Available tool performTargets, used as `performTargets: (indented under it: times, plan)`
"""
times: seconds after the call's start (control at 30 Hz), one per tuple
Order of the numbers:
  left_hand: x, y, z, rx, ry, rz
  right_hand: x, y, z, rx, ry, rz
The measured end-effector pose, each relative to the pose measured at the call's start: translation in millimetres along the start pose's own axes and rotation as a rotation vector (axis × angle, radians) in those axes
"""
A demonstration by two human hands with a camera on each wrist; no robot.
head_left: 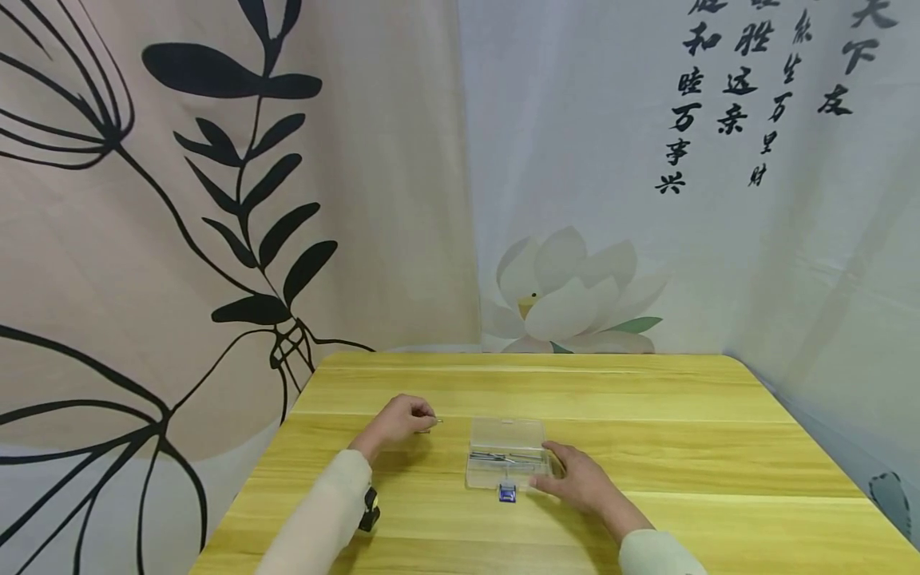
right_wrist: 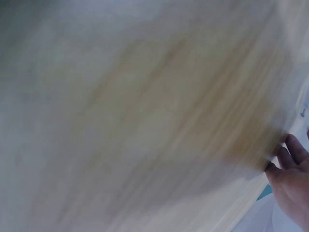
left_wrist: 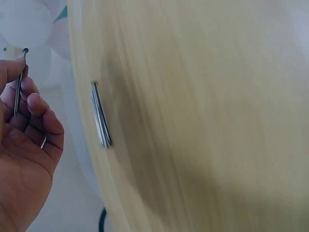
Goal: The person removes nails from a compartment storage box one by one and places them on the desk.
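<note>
Pinching: left grip [head_left: 400, 422], closed on one nail [left_wrist: 18, 92]
Right grip [head_left: 584, 477]: part-spread, holding clear case's [head_left: 480, 481] end
Case: lid [head_left: 507, 434] open, metal pieces [head_left: 496, 458] inside, count unclear

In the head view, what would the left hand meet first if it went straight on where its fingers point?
Most likely the open lid of the clear box; how high the left hand is above the table is unclear, so it might pass over.
</note>
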State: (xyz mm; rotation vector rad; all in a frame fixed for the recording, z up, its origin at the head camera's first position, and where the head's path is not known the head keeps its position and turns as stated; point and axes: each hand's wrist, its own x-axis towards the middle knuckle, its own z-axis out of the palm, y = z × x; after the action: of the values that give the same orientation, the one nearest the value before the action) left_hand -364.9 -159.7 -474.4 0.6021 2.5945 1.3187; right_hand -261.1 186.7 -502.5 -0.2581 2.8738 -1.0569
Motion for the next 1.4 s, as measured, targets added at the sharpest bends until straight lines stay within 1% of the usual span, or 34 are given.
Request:
performTargets:
  times: [0.17,0.23,0.4,0.57,0.83,1.1,1.23,1.4]
  plan:
    - [-6.8,-13.1,-9.4,0.025,0.036,-0.029,0.5,-0.8,0.0,0.001,-0.001,0.002]
    - [-9.7,-17.5,-11.5,0.048,0.045,-0.042,0.4,-1.0,0.3,0.005,0.002,0.002]
    - [-15.6,-25.3,-13.3,0.06,0.036,-0.069,-0.2,-1.2,0.5,0.006,0.002,0.009]
    - [-16.8,-33.0,-12.4,0.072,0.026,-0.065,0.3,-1.1,1.3,0.009,0.002,0.009]
    - [-17.0,-37.2,-7.9,0.102,0.054,-0.085,0.5,-0.5,2.3,0.014,0.001,0.016]
    - [-19.4,-34.4,-4.7,0.133,0.06,-0.082,0.3,0.4,2.9,0.004,0.005,0.013]
    - [-22.0,-37.0,-7.2,0.168,0.085,-0.099,-0.6,-0.4,1.8,0.004,0.007,0.004]
    - [-24.7,-45.6,-14.2,0.172,0.113,-0.115,-1.7,-1.7,-0.9,0.004,0.003,0.005]
